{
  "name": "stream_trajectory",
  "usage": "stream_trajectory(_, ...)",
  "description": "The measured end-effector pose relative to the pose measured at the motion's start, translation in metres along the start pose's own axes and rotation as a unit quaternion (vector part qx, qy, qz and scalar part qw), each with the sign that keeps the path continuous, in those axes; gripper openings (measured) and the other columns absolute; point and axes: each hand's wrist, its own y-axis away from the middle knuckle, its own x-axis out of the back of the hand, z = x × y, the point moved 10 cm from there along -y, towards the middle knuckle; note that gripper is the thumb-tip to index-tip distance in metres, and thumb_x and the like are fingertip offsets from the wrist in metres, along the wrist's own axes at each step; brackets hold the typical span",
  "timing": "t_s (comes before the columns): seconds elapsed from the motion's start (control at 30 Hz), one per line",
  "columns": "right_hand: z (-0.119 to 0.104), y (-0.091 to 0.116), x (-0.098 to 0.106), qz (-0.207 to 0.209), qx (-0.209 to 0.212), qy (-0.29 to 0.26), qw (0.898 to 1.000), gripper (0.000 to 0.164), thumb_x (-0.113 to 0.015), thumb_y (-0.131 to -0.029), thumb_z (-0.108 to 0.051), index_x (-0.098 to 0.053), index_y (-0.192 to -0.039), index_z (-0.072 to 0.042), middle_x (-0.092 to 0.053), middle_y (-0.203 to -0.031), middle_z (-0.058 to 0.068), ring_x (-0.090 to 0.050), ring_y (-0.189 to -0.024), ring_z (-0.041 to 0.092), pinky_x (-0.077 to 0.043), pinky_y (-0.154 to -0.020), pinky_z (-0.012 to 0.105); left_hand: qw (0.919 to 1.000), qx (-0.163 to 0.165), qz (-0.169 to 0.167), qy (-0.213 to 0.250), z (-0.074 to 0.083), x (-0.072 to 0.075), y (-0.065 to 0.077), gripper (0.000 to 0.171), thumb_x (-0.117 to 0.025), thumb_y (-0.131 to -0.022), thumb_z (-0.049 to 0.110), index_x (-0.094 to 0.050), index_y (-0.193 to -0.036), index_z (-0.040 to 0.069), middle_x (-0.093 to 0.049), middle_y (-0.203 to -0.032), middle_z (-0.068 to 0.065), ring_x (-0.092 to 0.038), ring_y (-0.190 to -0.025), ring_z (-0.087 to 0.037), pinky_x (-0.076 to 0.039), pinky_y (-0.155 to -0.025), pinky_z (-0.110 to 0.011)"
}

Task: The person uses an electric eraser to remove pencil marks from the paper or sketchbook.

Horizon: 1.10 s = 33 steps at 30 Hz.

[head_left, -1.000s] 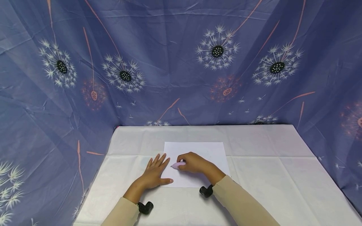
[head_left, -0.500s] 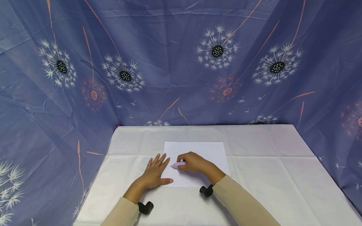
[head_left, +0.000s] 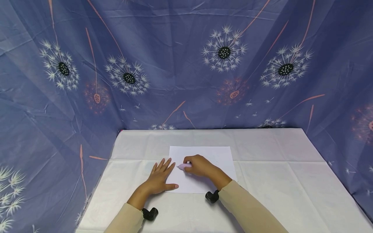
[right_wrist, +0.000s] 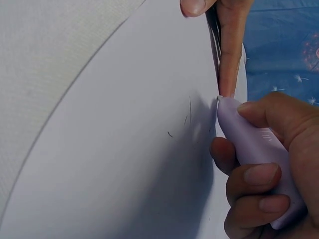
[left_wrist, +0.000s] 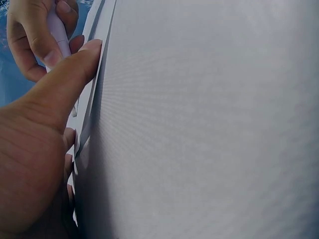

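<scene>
My right hand grips a plump lavender pen-shaped tool with a small metallic tip. That tip points left and is at the sheet of white paper, close to my left fingers; the frames do not settle what kind of tool it is. Several short dark marks show on the sheet in the right wrist view. Spread over the paper's left edge, my left hand rests with straight fingers and the thumb out to the right. In the left wrist view its thumb hides part of the tool.
A white cloth with fold creases covers the table. Blue dandelion-print fabric hangs behind and at both sides. Each wrist wears a small black camera, one at the left and one at the right.
My right hand has shifted slightly away from me with the lavender tool, its tip now higher on the sheet. The left hand and the paper keep their places.
</scene>
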Motion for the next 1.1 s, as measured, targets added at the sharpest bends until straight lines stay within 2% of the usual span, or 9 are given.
stream_trajectory(0.23, 0.008, -0.004, 0.000, 0.002, -0.021, -0.006, 1.000, 0.008, -0.074, -0.093, -0.025, -0.072, -0.099, -0.021, -0.072, -0.090, -0.003, -0.058, -0.078, 0.011, -0.051, -0.078, 0.033, 0.9996, 0.012, -0.023, -0.013, 0.004, 0.003, 0.001, 0.095, -0.068, -0.089, 0.059, -0.029, -0.160, 0.009, -0.016, -0.170, -0.015, -0.006, -0.158, -0.043, -0.005, -0.124, -0.068)
stream_trajectory(0.5, 0.009, -0.006, -0.002, -0.003, -0.016, -0.011, 1.000, 0.007, -0.075, -0.092, -0.025, -0.071, -0.097, -0.022, -0.072, -0.090, -0.004, -0.058, -0.079, 0.010, -0.050, -0.077, 0.033, 0.9998, -0.011, 0.010, 0.010, -0.001, -0.001, 0.000, 0.098, -0.065, -0.087, 0.066, -0.030, -0.160, 0.010, -0.016, -0.170, -0.016, -0.006, -0.157, -0.044, -0.002, -0.122, -0.069)
stream_trajectory(0.67, 0.011, -0.007, 0.000, 0.006, -0.025, -0.014, 1.000, 0.009, -0.074, -0.093, -0.025, -0.072, -0.100, -0.019, -0.072, -0.087, -0.003, -0.059, -0.077, 0.012, -0.051, -0.075, 0.034, 0.9997, -0.010, 0.004, 0.023, 0.001, 0.000, 0.001, 0.098, -0.067, -0.087, 0.064, -0.030, -0.159, 0.008, -0.017, -0.170, -0.018, -0.005, -0.157, -0.046, -0.001, -0.121, -0.071)
stream_trajectory(0.87, 0.012, -0.008, 0.001, 0.011, -0.027, -0.010, 1.000, 0.010, -0.074, -0.093, -0.024, -0.072, -0.100, -0.017, -0.072, -0.087, -0.002, -0.058, -0.075, 0.012, -0.050, -0.074, 0.032, 0.9999, 0.007, -0.015, 0.002, 0.002, 0.000, 0.001, 0.096, -0.070, -0.088, 0.058, -0.030, -0.160, 0.009, -0.016, -0.170, -0.016, -0.006, -0.157, -0.044, -0.003, -0.123, -0.068)
stream_trajectory(1.1, 0.008, -0.006, -0.001, -0.002, -0.014, -0.012, 1.000, 0.010, -0.076, -0.090, -0.022, -0.071, -0.097, -0.019, -0.070, -0.085, -0.004, -0.055, -0.073, 0.010, -0.047, -0.070, 0.029, 0.9999, -0.003, -0.001, 0.010, 0.001, 0.000, 0.001, 0.097, -0.069, -0.087, 0.061, -0.032, -0.159, 0.007, -0.018, -0.169, -0.018, -0.007, -0.157, -0.046, -0.003, -0.122, -0.069)
